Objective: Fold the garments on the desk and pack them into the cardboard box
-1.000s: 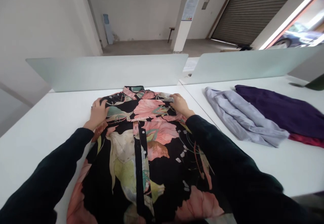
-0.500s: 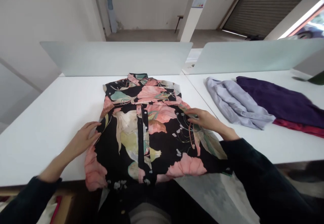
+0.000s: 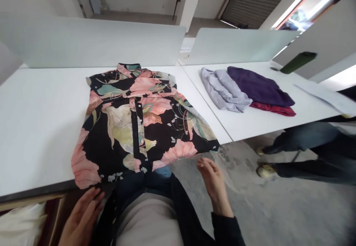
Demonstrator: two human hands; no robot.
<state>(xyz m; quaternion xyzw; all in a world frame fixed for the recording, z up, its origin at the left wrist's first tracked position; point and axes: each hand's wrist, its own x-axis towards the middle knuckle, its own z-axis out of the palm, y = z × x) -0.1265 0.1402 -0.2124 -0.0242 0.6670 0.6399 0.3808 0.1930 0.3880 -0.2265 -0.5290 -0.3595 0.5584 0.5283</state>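
A black shirt with pink and green flowers lies flat on the white table, collar at the far side, its hem at the near edge and hanging over it. My left hand is below the table edge, fingers stretched out, touching the dark fabric that hangs down there. My right hand hovers just below the shirt's lower right corner, fingers loosely apart and holding nothing.
A second white table to the right carries a lilac garment, a purple one and a red one beneath it. Frosted dividers line the far edge. Another person's legs stand at the right.
Both my hands have left the shirt's top and pulled back toward me, below the table edge. The view has tilted down and swung right, showing the floor and someone's legs.
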